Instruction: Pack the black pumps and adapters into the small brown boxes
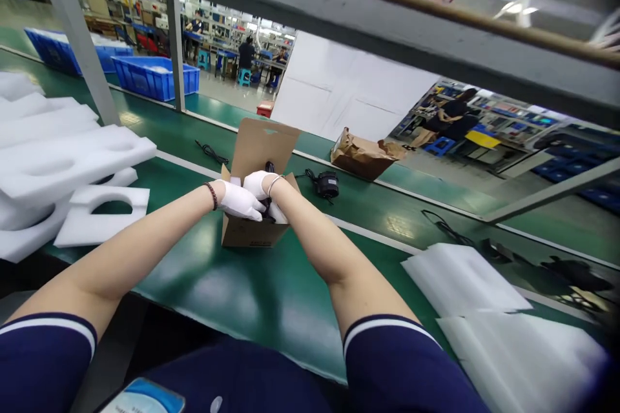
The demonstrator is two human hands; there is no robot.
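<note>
My forearms angle inward and meet over the open cardboard box (252, 235), which sits at twelve o'clock on the green conveyor belt (242, 297), its tall flap pointing away from me. My white-gloved left hand (237, 201) and right hand (258, 184) curl close together above a black cable (266, 211); I cannot tell whether they pinch it.

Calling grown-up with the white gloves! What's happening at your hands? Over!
Left hand, right hand gloved, at cardboard box opening, on black cord. Black adapter beside box. White foam blocks left.
</note>
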